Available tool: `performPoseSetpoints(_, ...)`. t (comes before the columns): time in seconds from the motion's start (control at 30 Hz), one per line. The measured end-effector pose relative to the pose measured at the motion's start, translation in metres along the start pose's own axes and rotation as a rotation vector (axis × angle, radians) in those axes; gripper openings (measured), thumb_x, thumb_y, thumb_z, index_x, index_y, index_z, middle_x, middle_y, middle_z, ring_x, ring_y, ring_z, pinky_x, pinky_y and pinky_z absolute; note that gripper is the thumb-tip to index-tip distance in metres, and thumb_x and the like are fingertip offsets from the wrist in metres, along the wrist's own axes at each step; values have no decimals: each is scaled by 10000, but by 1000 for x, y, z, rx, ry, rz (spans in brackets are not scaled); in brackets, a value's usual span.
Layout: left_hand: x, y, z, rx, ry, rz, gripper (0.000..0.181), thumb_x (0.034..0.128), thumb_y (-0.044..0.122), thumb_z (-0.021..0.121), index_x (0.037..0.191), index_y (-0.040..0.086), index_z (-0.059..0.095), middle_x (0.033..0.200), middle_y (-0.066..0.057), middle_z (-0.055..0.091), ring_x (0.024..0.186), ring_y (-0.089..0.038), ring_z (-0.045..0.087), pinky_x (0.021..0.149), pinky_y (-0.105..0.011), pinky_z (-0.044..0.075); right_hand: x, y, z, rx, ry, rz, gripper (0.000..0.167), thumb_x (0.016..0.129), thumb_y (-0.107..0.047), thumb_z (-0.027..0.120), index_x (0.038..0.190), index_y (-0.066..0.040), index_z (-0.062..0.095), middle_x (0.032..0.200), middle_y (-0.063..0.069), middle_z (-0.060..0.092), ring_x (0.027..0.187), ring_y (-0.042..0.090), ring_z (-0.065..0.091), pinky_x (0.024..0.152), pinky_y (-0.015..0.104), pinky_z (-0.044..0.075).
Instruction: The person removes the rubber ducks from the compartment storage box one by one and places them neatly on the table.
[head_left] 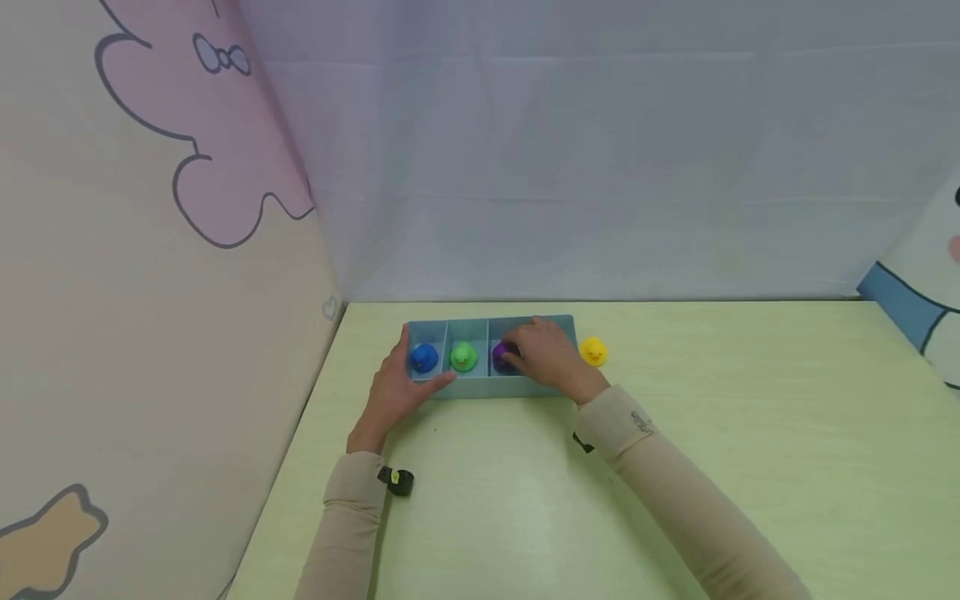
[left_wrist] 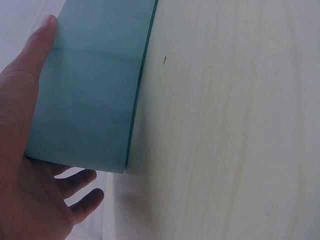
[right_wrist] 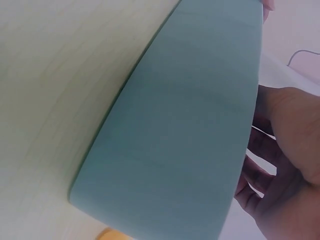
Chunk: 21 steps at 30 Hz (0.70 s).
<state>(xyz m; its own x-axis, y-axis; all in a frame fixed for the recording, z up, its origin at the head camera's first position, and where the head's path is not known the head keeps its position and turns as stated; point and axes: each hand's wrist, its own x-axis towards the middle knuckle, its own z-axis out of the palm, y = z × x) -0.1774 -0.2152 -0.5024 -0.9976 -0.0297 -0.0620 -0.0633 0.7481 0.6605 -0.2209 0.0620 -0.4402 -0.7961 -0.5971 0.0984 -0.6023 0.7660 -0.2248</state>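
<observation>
A blue-grey divided box (head_left: 517,387) lies near the table's back edge. My left hand (head_left: 393,392) holds its left end, thumb along the front wall and fingers at the end wall. A blue toy duck (head_left: 424,357) sits in the leftmost compartment, and a green toy duck (head_left: 463,357) in the one beside it. Inside the wider right compartment, my right hand (head_left: 551,354) pinches a purple toy duck (head_left: 500,356), partly covered by the fingers. In the right wrist view the box wall (right_wrist: 170,125) hides the fingertips and that duck.
A yellow toy duck (head_left: 594,352) stands on the table (head_left: 712,450) just right of the box. Pale curtain (head_left: 600,167) hangs behind the table, and a patterned wall covering (head_left: 150,333) borders its left side.
</observation>
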Motion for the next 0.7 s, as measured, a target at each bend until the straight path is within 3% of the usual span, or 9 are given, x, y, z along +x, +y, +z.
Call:
performPoseSetpoints(0.23, 0, -1, 0, -1, -8, -6, 1228, 765, 820, 661, 1639, 350, -63, 1719, -142, 194, 1559, -446, 255, 1203, -705, 265, -5, -2, -7, -3, 20, 13, 296, 977, -293, 699, 1196, -101, 748, 1131, 64, 784, 920, 263, 605, 859, 423, 525)
performPoseSetpoints(0.5, 0, -1, 0, 0, -11, -13, 1224, 766, 823, 657, 1634, 364, -74, 1726, -128, 176, 1567, -438, 241, 1207, -703, 257, -12, 1, -13, 31, 78, 11, 280, 966, -279, 715, 1173, -95, 758, 1120, 59, 791, 903, 260, 597, 833, 405, 505)
performPoseSetpoints(0.7, -1, 3, -1, 1, -16, -12, 1226, 780, 795, 671, 1639, 338, -75, 1726, -137, 173, 1566, -441, 240, 1210, -699, 256, -18, 4, -16, 43, 124, 14, 282, 972, -293, 705, 1186, -116, 753, 1149, 48, 779, 951, 270, 617, 849, 455, 526)
